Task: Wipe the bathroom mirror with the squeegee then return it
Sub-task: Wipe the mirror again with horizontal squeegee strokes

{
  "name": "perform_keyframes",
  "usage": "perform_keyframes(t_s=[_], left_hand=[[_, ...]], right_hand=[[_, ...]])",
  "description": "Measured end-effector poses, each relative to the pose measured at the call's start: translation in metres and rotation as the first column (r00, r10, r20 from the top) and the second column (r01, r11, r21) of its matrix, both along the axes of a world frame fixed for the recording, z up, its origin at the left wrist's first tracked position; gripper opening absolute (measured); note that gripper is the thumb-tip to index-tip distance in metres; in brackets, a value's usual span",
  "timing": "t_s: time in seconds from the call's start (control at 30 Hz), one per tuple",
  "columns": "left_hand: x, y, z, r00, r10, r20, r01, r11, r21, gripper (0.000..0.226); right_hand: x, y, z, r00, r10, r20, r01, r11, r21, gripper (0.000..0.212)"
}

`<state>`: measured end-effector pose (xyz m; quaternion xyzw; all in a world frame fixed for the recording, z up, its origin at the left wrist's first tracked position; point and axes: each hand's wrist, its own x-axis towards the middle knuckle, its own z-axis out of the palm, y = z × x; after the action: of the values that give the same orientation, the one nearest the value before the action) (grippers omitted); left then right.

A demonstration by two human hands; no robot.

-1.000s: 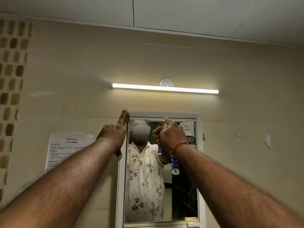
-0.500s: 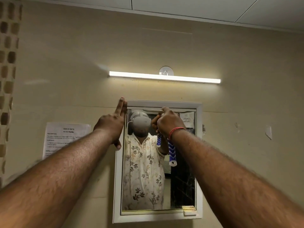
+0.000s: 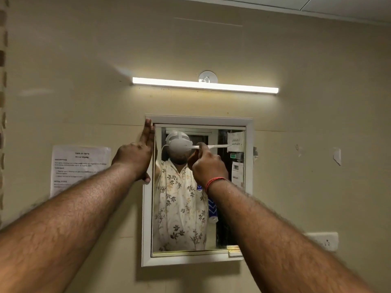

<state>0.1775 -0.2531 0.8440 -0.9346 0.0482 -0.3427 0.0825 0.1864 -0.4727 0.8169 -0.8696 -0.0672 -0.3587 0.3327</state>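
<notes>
While a lit tube lamp (image 3: 205, 85) glows above, the white-framed mirror (image 3: 249, 187) hangs on a beige wall (image 3: 84, 60). Left hand (image 3: 135, 157), fingers extended, presses the frame's upper-left edge. Right hand (image 3: 208, 163) clenches the squeegee (image 3: 212, 206): blade horizontal near the glass's top, blue-and-white handle pointing down.

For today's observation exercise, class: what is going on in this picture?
A person is wiping a wall-mounted mirror with a squeegee. The right hand grips its blue-and-white handle, with the blade pressed across the upper glass. The left hand lies flat against the mirror frame's left side. A lit tube light hangs above.
</notes>
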Motion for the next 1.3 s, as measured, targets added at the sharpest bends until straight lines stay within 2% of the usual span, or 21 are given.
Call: perform_keyframes(t_s=[0.27, 0.5, 0.83, 1.13, 1.3], left_hand=[[0.006, 0.006, -0.029, 0.999, -0.047, -0.023, 0.047, 0.999, -0.025, 0.175], [0.009, 0.009, -0.054, 0.996, -0.090, -0.020, 0.089, 0.995, -0.052, 0.172], [0.010, 0.013, -0.094, 0.991, -0.136, -0.011, 0.134, 0.987, -0.092, 0.168], [0.008, 0.026, -0.157, 0.983, -0.160, -0.090, 0.153, 0.985, -0.084, 0.179], [0.010, 0.028, -0.203, 0.981, -0.137, -0.140, 0.127, 0.989, -0.079, 0.175]], right_hand=[[0.004, 0.005, -0.054, 0.999, -0.007, -0.034, 0.008, 1.000, 0.018, 0.071], [0.002, 0.004, -0.087, 0.999, -0.016, -0.043, 0.017, 1.000, 0.019, 0.068], [0.006, 0.005, -0.172, 0.991, -0.047, -0.123, 0.051, 0.998, 0.027, 0.073], [0.000, 0.002, -0.243, 0.977, -0.081, -0.197, 0.086, 0.996, 0.017, 0.078], [-0.011, 0.002, -0.277, 0.969, -0.063, -0.239, 0.069, 0.997, 0.016, 0.070]])
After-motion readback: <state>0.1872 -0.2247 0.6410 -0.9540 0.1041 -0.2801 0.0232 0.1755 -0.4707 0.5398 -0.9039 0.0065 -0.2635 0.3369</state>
